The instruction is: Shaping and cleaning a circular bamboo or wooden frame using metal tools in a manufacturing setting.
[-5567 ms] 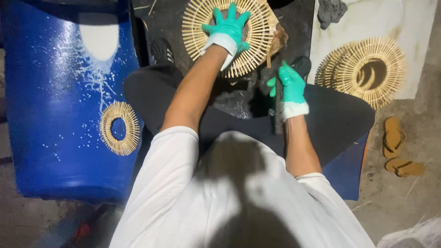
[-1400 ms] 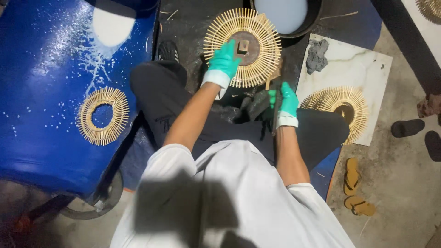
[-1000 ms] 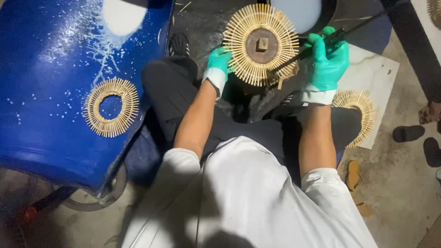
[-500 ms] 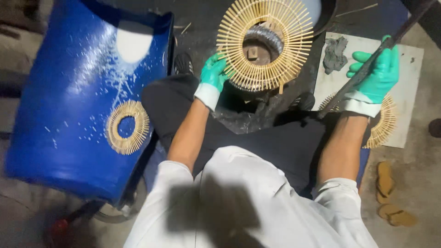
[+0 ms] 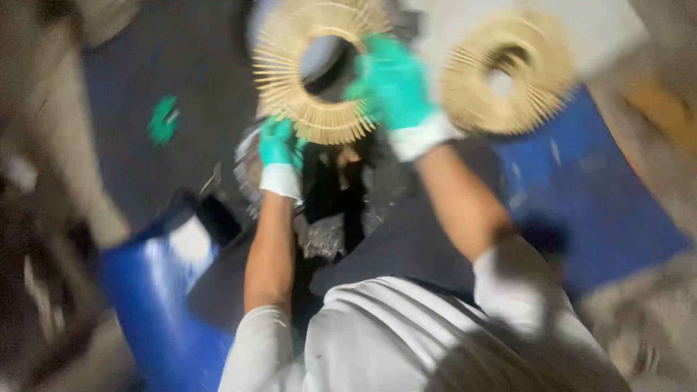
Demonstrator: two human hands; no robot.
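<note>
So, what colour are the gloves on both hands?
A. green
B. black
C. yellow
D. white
A: the left hand and the right hand, both on the woven ring, wear green gloves with white cuffs.

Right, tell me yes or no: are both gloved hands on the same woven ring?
Yes: the left hand grips the lower rim of the woven ring while the right hand holds its right side.

Dark floor at upper left lies open, broken only by a small green scrap (image 5: pixel 163 120). A blue barrel (image 5: pixel 156 305) blocks the lower left. At upper right a second woven ring (image 5: pixel 508 76) occupies the pale board (image 5: pixel 602 29); blue sheet (image 5: pixel 602 203) below it is bare.
</note>
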